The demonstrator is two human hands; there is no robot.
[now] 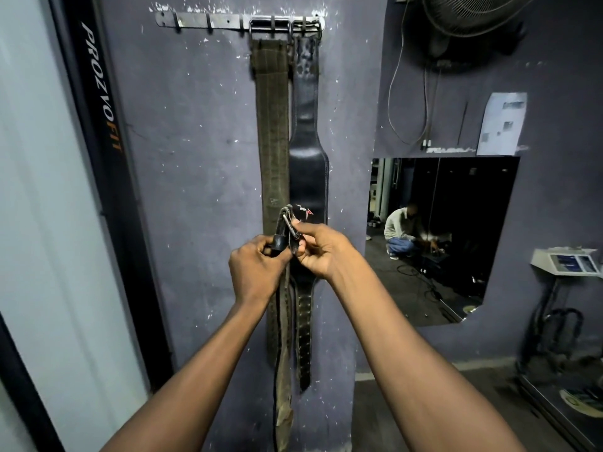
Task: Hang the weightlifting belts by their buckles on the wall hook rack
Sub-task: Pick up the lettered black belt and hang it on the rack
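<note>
Head view: a purple-grey painted wall (pixel 195 158), chipped in white flecks, is seen straight ahead.
Hook rack (pixel 228 20): a flat strip of bare metal with small bent hooks is fixed high on the wall.
Rack's load: two rectangular wire buckles are hung on the hooks at the rack's right end.
Olive belt (pixel 272 125): a straight band of coarse woven webbing with stitched lines is hung directly below the rack, as the left one of the pair.
Black belt (pixel 306 158): smooth glossy leather, narrow at the top and widened lower down into a rounded pad, is hung just right of the olive belt; its tail is punched with rows of holes.
Third belt (pixel 283 353): a worn dark strap with a frayed brownish tail is held well below the rack, in front of the two hung belts, and is on no hook.
Buckle (pixel 289 223): a thin metal frame at the strap's upper end is raised just above the hands.
Left hand (pixel 256 269): it is curled tightly round the strap's black leather end below the buckle.
Right hand (pixel 321 249): the buckle's lower part is pinched between thumb and fingertips.
Mirror (pixel 456 197): a flat pane with a broken lower corner is set below and right of the rack; a crouched person is reflected in it.
Fan (pixel 473 17): a wire-caged fan is mounted right of the rack, with cables hung beneath.
Black frame (pixel 101 93): a lettered upright is stood left of the rack.
</note>
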